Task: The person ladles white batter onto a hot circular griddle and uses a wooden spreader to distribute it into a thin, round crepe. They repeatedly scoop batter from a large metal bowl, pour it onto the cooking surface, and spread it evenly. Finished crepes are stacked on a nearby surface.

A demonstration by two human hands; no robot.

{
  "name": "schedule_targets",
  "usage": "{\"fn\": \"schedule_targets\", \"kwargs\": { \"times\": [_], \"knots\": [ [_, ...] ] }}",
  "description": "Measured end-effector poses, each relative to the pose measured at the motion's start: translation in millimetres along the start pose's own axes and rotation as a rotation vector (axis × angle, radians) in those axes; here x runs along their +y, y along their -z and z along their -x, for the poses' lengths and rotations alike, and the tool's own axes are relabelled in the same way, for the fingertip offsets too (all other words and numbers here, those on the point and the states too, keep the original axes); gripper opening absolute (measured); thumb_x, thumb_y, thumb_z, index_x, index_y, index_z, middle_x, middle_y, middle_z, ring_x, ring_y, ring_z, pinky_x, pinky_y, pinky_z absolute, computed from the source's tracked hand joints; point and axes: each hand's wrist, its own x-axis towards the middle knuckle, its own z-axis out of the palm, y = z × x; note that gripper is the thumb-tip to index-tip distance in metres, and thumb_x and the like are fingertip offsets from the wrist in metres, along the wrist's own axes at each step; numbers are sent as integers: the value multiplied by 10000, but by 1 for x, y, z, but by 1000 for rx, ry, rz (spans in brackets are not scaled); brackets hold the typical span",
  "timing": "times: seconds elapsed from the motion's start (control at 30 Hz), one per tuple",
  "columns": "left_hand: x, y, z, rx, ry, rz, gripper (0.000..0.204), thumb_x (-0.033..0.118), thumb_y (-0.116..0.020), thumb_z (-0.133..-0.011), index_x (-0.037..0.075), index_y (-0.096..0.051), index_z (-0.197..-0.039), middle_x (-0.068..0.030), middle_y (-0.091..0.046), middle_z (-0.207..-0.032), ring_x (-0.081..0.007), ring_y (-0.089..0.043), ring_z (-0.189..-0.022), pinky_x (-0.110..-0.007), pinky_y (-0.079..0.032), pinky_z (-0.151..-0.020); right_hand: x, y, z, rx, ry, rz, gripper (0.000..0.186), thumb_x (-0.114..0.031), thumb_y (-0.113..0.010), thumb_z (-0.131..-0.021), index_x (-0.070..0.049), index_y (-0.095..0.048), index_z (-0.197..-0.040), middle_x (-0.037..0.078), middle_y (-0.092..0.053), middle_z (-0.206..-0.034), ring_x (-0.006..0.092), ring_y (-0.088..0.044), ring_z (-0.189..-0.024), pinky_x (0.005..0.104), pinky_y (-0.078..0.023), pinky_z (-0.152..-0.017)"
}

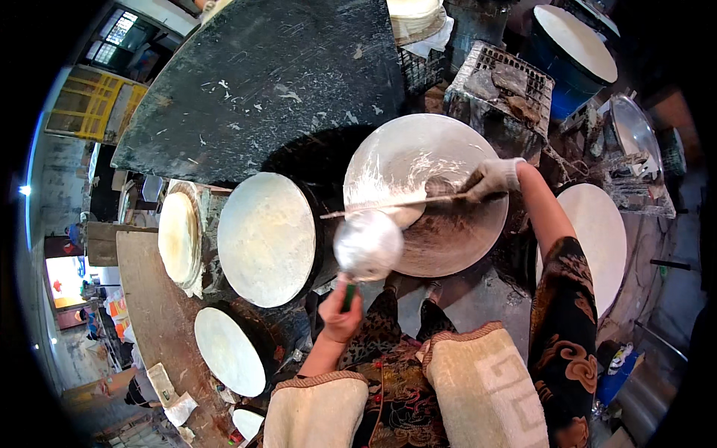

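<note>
My bare left hand [340, 312] is closed round the green handle of a ladle [368, 245], whose pale round bowl is smeared by motion. The bowl overlaps the near left rim of a wide round pan [467, 243]. Inside the pan, white streaks of a wet-looking mix cover the left and far part, and a pale patch lies near the middle. My right hand [491, 180], in a whitish glove with darkened fingers, grips one end of a thin stick [396, 202]. The stick lies across the pan from right to left, and its far end reaches past the rim.
A big dark round slab [261, 82] fills the far left. Left of the pan stand white-topped round forms [267, 239] and a stack of thin round sheets [179, 237]. To the right are another white disc [594, 239], a dirty crate [515, 82] and a blue tub [571, 97].
</note>
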Motion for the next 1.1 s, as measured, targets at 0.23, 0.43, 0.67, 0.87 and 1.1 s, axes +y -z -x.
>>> {"fn": "schedule_targets", "kwargs": {
  "times": [0.23,0.43,0.67,0.87,1.1],
  "knots": [
    [12,38,-61,459,895,706,371,73,-506,-912,74,-390,-1265,2,-437,-610,-83,-412,-439,-214,-332,-366,41,18,24,173,126,-256,434,-199,-734,-753,-17,-635,-1135,29,-673,-954,90,-591,-782,245,-496,-726],
    [-14,53,-59,619,982,883,132,80,-510,-907,97,-442,-1018,-4,-427,-628,-94,-390,-447,-221,-314,-373,29,-12,21,79,91,-88,429,-248,-746,-755,-11,-651,-1099,34,-675,-972,108,-587,-834,254,-480,-781],
    [-6,54,-55,658,985,901,151,82,-515,-903,104,-442,-1033,-1,-420,-627,-89,-381,-452,-217,-305,-375,43,31,17,94,131,-59,419,-185,-720,-751,3,-640,-1117,31,-666,-878,97,-584,-753,242,-492,-705],
    [5,60,-52,737,1004,987,123,87,-506,-913,108,-421,-1000,11,-388,-626,-71,-350,-446,-208,-291,-354,5,11,5,-47,34,80,440,-294,-746,-744,-55,-659,-1103,35,-685,-915,122,-600,-799,271,-489,-750],
    [-3,95,-51,660,937,1516,141,166,-432,-965,39,-470,-1011,-3,-355,-619,-76,-335,-448,-206,-311,-353,118,-29,112,314,-85,254,386,-266,-738,-716,-45,-667,-1024,70,-690,-877,184,-630,-780,316,-492,-718]
  ]
}}
